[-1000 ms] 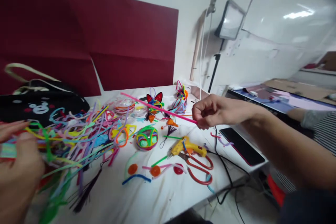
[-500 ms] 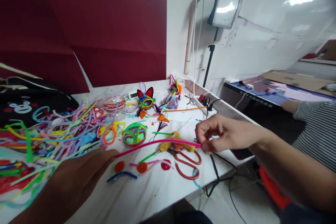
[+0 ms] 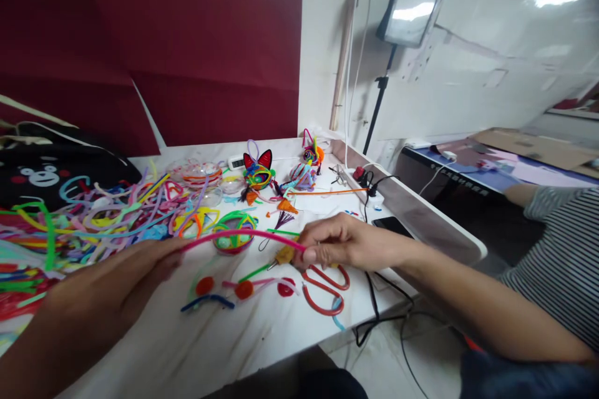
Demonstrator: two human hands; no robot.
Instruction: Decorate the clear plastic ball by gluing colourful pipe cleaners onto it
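Note:
A pink pipe cleaner (image 3: 243, 234) stretches in a shallow upward arc between my two hands above the white table. My left hand (image 3: 116, 277) pinches its left end; my right hand (image 3: 344, 242) holds its right end between thumb and fingers. Just behind the arc sits a round ornament (image 3: 234, 230) wrapped in green, yellow and blue. Partly hidden beneath my right hand are a yellow glue gun (image 3: 284, 254) and orange-handled scissors (image 3: 322, 305). Small orange coils (image 3: 244, 290), a red coil (image 3: 286, 287) and a dark blue pipe cleaner piece (image 3: 208, 303) lie in front.
A tangled heap of coloured pipe cleaners (image 3: 116, 218) covers the left side. Cat-like ornaments (image 3: 258, 174) stand at the back. A power strip (image 3: 372, 198), a phone (image 3: 393, 225) and black cables (image 3: 374, 299) lie right. Another person's striped sleeve (image 3: 552, 230) shows at the far right.
My right hand has moved left, closer to my left hand, and the pink pipe cleaner bows a little more. A phone now shows where my right hand was. The view has shifted slightly.

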